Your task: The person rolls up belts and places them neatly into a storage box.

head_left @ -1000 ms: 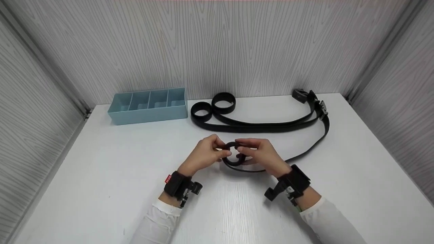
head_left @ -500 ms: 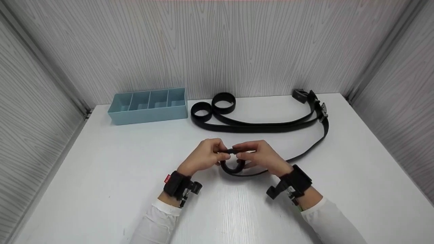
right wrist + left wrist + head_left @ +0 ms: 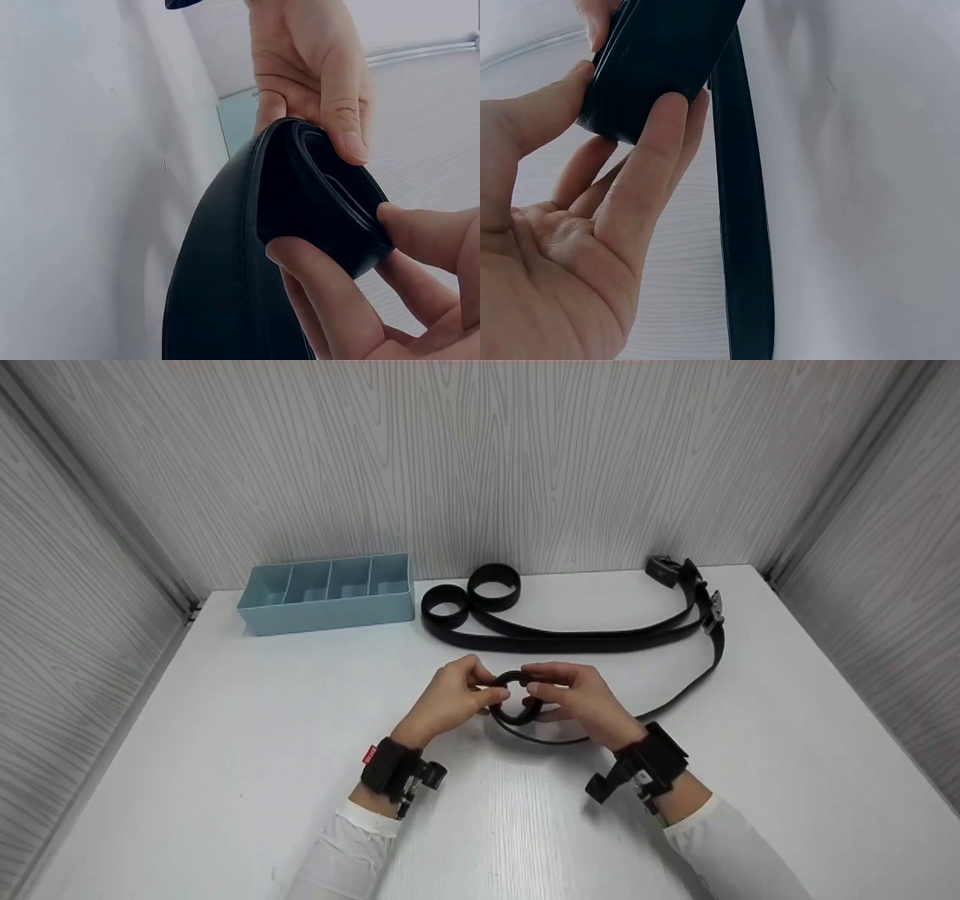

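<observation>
A black belt is partly wound into a coil (image 3: 514, 721) in front of me. My left hand (image 3: 448, 699) pinches the coil's left side, thumb on the near edge and fingers behind. On its right side my right hand (image 3: 589, 701) grips it the same way. In the right wrist view the coil (image 3: 322, 225) shows several wound layers with an open centre. The loose strap (image 3: 679, 697) runs from under the coil, behind the right hand, back to a metal buckle (image 3: 714, 611). In the left wrist view the strap (image 3: 742, 225) hangs beside the fingers.
Two more black belts lie behind the hands, their ends rolled into a near coil (image 3: 445, 621) and a far coil (image 3: 495, 604). Their straps reach right to a dark buckle (image 3: 661, 571). A blue four-slot box (image 3: 330, 616) stands at back left. Pale panels wall the table (image 3: 300, 682).
Both hands dip the coil toward me, then raise and tilt it back up. The buckle end of its strap shifts slightly nearer.
</observation>
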`<act>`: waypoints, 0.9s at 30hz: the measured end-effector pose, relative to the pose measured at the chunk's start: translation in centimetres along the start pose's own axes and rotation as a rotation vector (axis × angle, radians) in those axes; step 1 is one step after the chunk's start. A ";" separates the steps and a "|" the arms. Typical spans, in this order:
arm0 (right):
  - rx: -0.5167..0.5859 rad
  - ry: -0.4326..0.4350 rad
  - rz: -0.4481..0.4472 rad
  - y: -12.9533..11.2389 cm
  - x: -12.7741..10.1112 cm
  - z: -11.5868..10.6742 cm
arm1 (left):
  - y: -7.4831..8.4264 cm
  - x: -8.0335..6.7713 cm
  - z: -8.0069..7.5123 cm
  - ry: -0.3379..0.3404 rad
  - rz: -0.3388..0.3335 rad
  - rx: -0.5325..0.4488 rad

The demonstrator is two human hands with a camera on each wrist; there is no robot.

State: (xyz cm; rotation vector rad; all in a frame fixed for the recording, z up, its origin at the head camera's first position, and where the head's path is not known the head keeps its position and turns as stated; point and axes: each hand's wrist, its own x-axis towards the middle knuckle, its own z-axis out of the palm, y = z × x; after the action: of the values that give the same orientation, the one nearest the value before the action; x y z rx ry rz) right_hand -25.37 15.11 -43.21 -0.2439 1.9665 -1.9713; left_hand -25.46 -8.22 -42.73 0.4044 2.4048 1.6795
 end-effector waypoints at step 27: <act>0.004 0.044 -0.009 0.2 0.0 0.4 | 0.1 0.0 0.1 0.009 -0.010 -0.030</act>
State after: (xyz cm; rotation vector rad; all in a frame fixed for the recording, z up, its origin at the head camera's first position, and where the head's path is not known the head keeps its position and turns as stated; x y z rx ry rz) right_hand -25.21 14.75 -43.42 -0.2108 1.9915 -2.0025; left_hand -25.46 -8.08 -42.69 0.3809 2.3803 1.7151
